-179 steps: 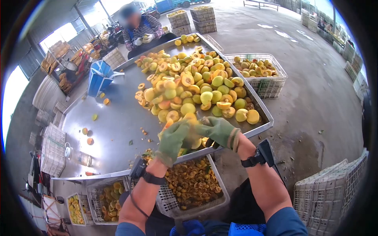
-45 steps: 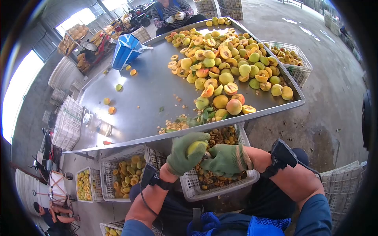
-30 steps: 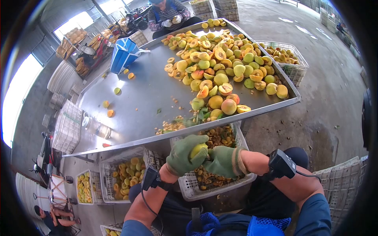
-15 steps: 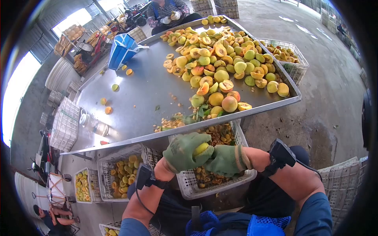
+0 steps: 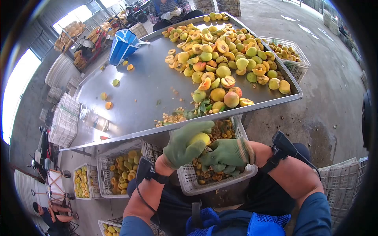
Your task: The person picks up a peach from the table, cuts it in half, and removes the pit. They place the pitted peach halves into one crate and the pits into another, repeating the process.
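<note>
Green gloves cover both hands. My left hand [image 5: 185, 144] is closed around a yellow-green fruit [image 5: 200, 140], which shows between thumb and fingers. Right beside it, my right hand [image 5: 225, 155] has its fingers curled near the fruit's lower side; what it grips, if anything, is hidden. Below both hands stands a white crate [image 5: 189, 188] of pits and scraps. Beyond them, a metal table [image 5: 145, 84] bears a big pile of whole and halved fruit [image 5: 223, 71], with leaves and loose pits at its near edge.
Crates of fruit [image 5: 103, 192] stand at the lower left, another crate [image 5: 298, 67] beyond the table's right side. A blue bag [image 5: 121, 48] and a clear jar [image 5: 94, 120] are on the table. A gloved person [image 5: 169, 11] sits at the far side; another person [image 5: 55, 216] sits lower left.
My left hand has turned and its fingers have lifted, showing more of the fruit. My right hand has shifted slightly, its fingers lower over the crate. The view has moved a little.
</note>
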`<state>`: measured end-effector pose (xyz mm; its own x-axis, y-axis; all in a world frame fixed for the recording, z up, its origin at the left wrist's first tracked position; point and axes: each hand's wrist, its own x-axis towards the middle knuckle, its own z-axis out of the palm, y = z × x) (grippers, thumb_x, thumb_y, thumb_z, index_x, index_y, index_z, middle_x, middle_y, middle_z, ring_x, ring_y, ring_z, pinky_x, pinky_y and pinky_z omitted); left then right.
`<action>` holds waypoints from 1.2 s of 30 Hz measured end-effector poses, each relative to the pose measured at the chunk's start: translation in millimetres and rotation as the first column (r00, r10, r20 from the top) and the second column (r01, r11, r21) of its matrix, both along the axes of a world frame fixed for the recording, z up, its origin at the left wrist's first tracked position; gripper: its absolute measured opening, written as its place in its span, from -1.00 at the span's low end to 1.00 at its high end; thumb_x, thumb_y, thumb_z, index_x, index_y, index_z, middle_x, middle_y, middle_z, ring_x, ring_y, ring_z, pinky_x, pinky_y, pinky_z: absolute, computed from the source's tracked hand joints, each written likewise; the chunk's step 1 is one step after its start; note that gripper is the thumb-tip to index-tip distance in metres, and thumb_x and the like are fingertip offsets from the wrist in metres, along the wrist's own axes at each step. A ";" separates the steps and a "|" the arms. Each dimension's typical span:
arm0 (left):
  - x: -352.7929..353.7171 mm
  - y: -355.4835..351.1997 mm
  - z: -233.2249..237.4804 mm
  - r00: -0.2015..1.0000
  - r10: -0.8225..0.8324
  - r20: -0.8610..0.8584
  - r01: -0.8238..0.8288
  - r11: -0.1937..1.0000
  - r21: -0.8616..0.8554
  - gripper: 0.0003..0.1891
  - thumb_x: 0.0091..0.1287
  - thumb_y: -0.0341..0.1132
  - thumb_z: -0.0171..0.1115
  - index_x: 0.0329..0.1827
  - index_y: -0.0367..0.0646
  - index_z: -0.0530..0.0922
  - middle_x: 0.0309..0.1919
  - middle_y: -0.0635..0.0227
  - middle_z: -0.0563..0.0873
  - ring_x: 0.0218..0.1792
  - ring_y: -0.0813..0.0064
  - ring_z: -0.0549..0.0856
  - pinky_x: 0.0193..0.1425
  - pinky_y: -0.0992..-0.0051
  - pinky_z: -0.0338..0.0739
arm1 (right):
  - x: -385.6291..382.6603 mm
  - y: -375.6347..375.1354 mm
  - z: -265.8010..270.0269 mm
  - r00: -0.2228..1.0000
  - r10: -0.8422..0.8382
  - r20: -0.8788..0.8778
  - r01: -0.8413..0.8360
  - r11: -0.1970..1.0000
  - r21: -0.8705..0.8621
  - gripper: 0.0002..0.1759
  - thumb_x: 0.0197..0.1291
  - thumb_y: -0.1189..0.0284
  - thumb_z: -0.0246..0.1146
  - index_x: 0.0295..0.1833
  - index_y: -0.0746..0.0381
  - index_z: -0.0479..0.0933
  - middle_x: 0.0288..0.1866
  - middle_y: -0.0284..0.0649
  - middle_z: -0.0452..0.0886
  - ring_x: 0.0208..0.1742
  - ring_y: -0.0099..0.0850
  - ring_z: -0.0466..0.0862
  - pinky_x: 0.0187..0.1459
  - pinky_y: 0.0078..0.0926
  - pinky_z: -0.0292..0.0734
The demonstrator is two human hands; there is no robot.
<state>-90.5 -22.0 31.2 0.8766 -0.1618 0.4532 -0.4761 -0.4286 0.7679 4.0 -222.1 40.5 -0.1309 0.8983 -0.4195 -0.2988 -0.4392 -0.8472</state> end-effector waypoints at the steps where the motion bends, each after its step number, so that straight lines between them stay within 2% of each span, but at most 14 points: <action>1: -3.3 -1.8 -5.2 0.997 0.007 -0.075 -0.012 0.998 -0.069 -0.49 0.53 -0.07 0.22 0.26 -0.39 0.65 -0.04 0.16 0.81 -0.07 0.35 0.79 0.12 0.36 0.67 | 2.2 -1.1 9.9 0.990 0.004 -0.143 -0.026 0.988 -0.151 -0.84 0.44 0.33 0.24 -0.03 0.14 0.64 -0.41 -0.43 0.55 -0.48 -0.46 0.59 -0.47 -0.45 0.56; 3: -8.6 -4.2 -10.8 0.974 0.006 -0.225 -0.052 0.979 -0.197 -0.48 0.54 -0.05 0.19 0.20 -0.43 0.67 -0.05 0.17 0.82 -0.06 0.37 0.79 0.13 0.38 0.68 | -4.1 -1.8 5.0 1.000 -0.029 0.000 0.029 0.998 -0.050 -0.80 0.43 0.28 0.23 -0.06 0.18 0.64 -0.47 -0.43 0.51 -0.54 -0.46 0.56 -0.57 -0.45 0.49; 8: 0.9 -9.0 -0.8 0.998 0.065 -0.026 -0.060 0.984 0.170 -0.72 0.37 -0.32 0.34 0.05 -0.28 0.73 -0.15 0.03 0.82 -0.15 0.15 0.82 -0.01 0.29 0.71 | -12.7 4.9 -7.2 0.976 -0.038 0.213 0.062 0.992 -0.108 -0.83 0.40 0.32 0.25 -0.10 0.19 0.65 -0.37 -0.38 0.65 -0.41 -0.39 0.69 -0.44 -0.39 0.60; 10: 3.1 -10.8 0.1 0.997 0.063 0.044 -0.072 0.965 0.254 -0.75 0.34 -0.33 0.39 0.02 -0.25 0.74 -0.17 0.04 0.82 -0.18 0.10 0.83 -0.05 0.27 0.72 | -5.1 9.1 -62.8 0.866 -0.066 0.497 -0.126 0.931 0.343 -0.85 0.36 0.35 0.27 -0.08 0.17 0.66 -0.29 -0.34 0.70 -0.29 -0.34 0.74 -0.27 -0.38 0.65; 13: 5.4 -13.5 -1.7 0.995 0.097 0.008 -0.096 0.962 0.255 -0.74 0.32 -0.31 0.44 0.01 -0.22 0.75 -0.18 0.06 0.82 -0.19 0.07 0.82 -0.04 0.25 0.72 | -8.8 10.1 -84.3 0.855 -0.121 0.505 -0.106 0.911 0.398 -0.85 0.32 0.37 0.28 -0.08 0.15 0.68 -0.19 -0.29 0.75 -0.15 -0.25 0.76 -0.06 -0.36 0.67; 15: 7.6 -16.7 -1.9 0.992 0.125 0.024 -0.127 0.952 0.279 -0.76 0.34 -0.34 0.40 0.00 -0.26 0.76 -0.17 0.06 0.84 -0.16 0.14 0.85 -0.03 0.28 0.73 | -8.4 12.5 -90.5 0.647 -0.191 0.739 -0.200 0.892 0.406 -0.85 0.35 0.39 0.25 -0.05 0.12 0.68 -0.12 -0.29 0.75 -0.07 -0.25 0.75 0.01 -0.36 0.66; 16: 6.9 -18.3 -3.1 0.990 0.140 0.029 -0.143 0.946 0.290 -0.77 0.35 -0.35 0.39 -0.01 -0.28 0.76 -0.16 0.05 0.84 -0.15 0.18 0.86 -0.02 0.29 0.73 | -8.8 15.2 -92.6 0.320 -0.292 0.901 -0.383 0.830 0.405 -0.83 0.39 0.40 0.22 -0.01 0.10 0.68 -0.07 -0.31 0.74 -0.03 -0.29 0.75 0.02 -0.38 0.66; 18: 9.0 -19.5 -6.9 0.983 0.180 0.026 -0.180 0.936 0.302 -0.77 0.35 -0.34 0.40 -0.02 -0.28 0.77 -0.17 0.06 0.85 -0.15 0.19 0.86 -0.02 0.30 0.73 | -12.1 14.2 -86.6 0.116 -0.295 0.949 -0.330 0.889 0.316 -0.80 0.41 0.40 0.18 0.01 0.10 0.69 -0.04 -0.27 0.75 0.01 -0.26 0.75 0.03 -0.35 0.66; 20: 10.8 -21.1 -7.4 0.976 0.220 0.007 -0.211 0.930 0.299 -0.78 0.35 -0.34 0.41 -0.03 -0.28 0.77 -0.17 0.07 0.85 -0.16 0.21 0.86 -0.02 0.31 0.73 | -23.6 11.5 -38.7 0.471 -0.149 0.869 0.102 0.988 0.114 -0.78 0.39 0.35 0.18 0.00 0.13 0.69 -0.07 -0.14 0.77 0.00 -0.12 0.76 0.05 -0.27 0.66; 26: 8.4 -23.9 -8.6 0.955 0.293 -0.039 -0.271 0.920 0.283 -0.77 0.38 -0.33 0.39 -0.02 -0.28 0.77 -0.18 0.11 0.85 -0.18 0.26 0.85 -0.01 0.32 0.72 | -10.8 18.9 -74.2 0.497 -0.146 0.856 0.011 0.987 0.162 -0.75 0.36 0.27 0.23 -0.01 0.16 0.68 -0.12 -0.16 0.80 -0.05 -0.09 0.75 0.07 -0.23 0.63; 28: 6.1 -22.3 -13.3 0.958 0.285 -0.044 -0.264 0.928 0.263 -0.74 0.41 -0.30 0.37 0.02 -0.29 0.76 -0.16 0.11 0.86 -0.17 0.31 0.84 0.01 0.33 0.72 | -1.5 18.5 -91.5 0.658 -0.219 0.721 -0.082 0.930 0.357 -0.74 0.37 0.22 0.25 -0.02 0.15 0.68 -0.22 -0.25 0.77 -0.22 -0.20 0.73 -0.09 -0.28 0.66; 30: 1.6 -25.3 -10.4 0.955 0.279 -0.101 -0.271 0.958 0.090 -0.72 0.45 -0.30 0.31 0.06 -0.32 0.74 -0.14 0.13 0.85 -0.15 0.35 0.83 0.04 0.34 0.71 | 2.0 14.0 -83.8 0.837 -0.123 0.533 -0.015 0.969 0.248 -0.73 0.38 0.19 0.27 -0.03 0.15 0.69 -0.33 -0.34 0.70 -0.39 -0.34 0.66 -0.29 -0.35 0.62; 32: -2.0 -24.5 -11.7 0.957 0.249 -0.149 -0.255 0.967 -0.018 -0.70 0.49 -0.28 0.28 0.10 -0.32 0.73 -0.10 0.15 0.85 -0.13 0.42 0.81 0.04 0.36 0.71 | -5.9 4.5 1.1 0.979 -0.006 0.205 0.055 0.972 -0.230 -0.72 0.38 0.17 0.29 -0.04 0.15 0.69 -0.46 -0.43 0.59 -0.57 -0.51 0.54 -0.52 -0.46 0.53; 36: -4.3 -22.0 -21.2 0.947 0.125 -0.294 -0.211 0.936 -0.281 -0.64 0.57 -0.16 0.22 0.10 -0.32 0.72 -0.05 0.17 0.83 -0.11 0.47 0.79 0.03 0.39 0.70 | -7.2 -1.3 4.6 1.000 0.024 -0.008 -0.024 0.994 -0.103 -0.75 0.38 0.20 0.26 -0.08 0.15 0.65 -0.56 -0.49 0.45 -0.68 -0.64 0.40 -0.70 -0.58 0.27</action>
